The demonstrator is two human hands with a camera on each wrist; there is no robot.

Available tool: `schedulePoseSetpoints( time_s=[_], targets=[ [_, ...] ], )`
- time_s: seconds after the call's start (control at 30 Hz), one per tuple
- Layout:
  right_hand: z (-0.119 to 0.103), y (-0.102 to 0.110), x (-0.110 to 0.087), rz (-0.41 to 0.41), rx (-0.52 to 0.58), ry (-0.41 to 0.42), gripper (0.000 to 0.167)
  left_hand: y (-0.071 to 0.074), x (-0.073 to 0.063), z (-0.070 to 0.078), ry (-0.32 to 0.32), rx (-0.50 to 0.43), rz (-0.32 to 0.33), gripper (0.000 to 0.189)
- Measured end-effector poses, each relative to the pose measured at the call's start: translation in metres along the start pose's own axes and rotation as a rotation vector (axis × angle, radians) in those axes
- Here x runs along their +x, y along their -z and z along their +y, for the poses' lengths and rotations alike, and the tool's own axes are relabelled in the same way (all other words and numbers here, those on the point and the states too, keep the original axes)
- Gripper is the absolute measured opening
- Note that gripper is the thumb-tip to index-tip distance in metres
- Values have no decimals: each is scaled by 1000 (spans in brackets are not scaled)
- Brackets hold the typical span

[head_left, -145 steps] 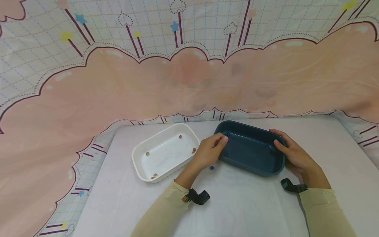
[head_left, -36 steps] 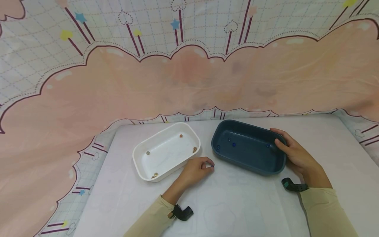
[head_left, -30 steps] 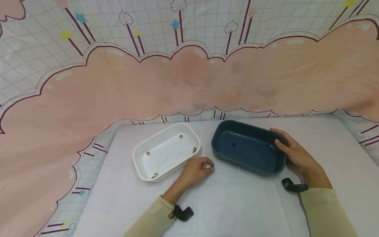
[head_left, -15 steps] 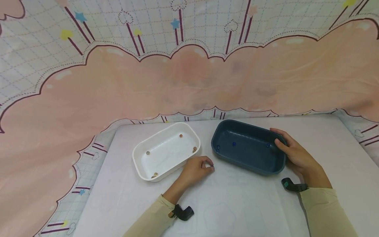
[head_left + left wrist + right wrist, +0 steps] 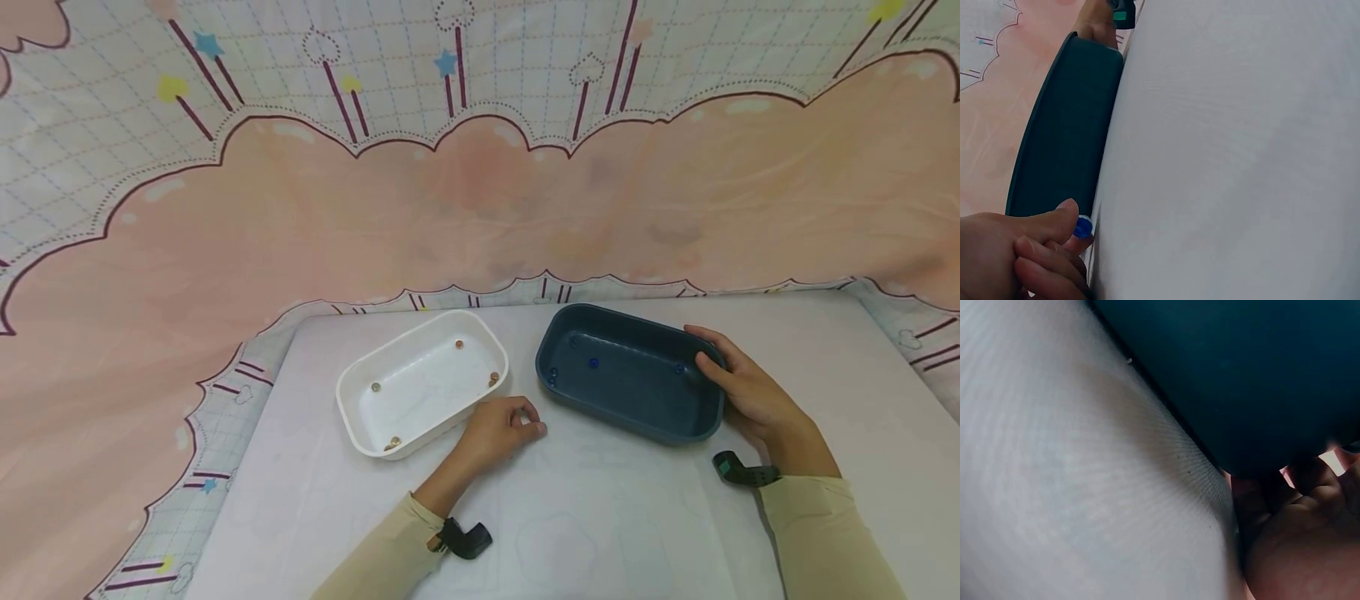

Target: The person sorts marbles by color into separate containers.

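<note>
My left hand point(image 5: 495, 432) rests low over the table in the head view, just in front of the white tray's right corner. Between its thumb and forefinger it pinches a small shiny blue bead point(image 5: 1083, 227), clear in the left wrist view but hidden in the head view. My right hand point(image 5: 750, 400) grips the right end of a dark blue tray point(image 5: 630, 396), thumb over the rim and fingers around the outside. Several blue beads point(image 5: 593, 363) lie in that tray, mostly toward its left end. In the right wrist view the fingers lie against the tray's outer wall.
Left of the dark tray stands a white tray point(image 5: 427, 396) holding several amber-coloured beads point(image 5: 459, 344). Both stand on a white-covered table point(image 5: 600, 517). Behind hangs a patterned pink cloth point(image 5: 480, 208). Each wrist wears a black camera mount point(image 5: 467, 540).
Since the earliest frame, my left hand has moved from the dark tray's left end down to the table and taken the blue bead lying there. Over the last second both hands hardly move.
</note>
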State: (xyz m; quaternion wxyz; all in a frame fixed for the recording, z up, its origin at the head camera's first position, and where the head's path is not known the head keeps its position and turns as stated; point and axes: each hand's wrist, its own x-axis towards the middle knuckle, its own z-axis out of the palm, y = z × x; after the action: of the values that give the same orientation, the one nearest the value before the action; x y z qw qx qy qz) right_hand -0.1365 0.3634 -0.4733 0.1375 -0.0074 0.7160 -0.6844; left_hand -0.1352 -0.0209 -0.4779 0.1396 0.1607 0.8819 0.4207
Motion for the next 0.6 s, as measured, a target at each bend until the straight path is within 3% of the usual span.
schedulePoseSetpoints(
  time_s=[0.37,0.6],
  targets=[
    [0,0,0,-11,9,-2,57,2,2,1,7,33,-23,11],
    [-1,0,0,-15,8,-12,57,3,2,4,-21,55,-23,11]
  ],
)
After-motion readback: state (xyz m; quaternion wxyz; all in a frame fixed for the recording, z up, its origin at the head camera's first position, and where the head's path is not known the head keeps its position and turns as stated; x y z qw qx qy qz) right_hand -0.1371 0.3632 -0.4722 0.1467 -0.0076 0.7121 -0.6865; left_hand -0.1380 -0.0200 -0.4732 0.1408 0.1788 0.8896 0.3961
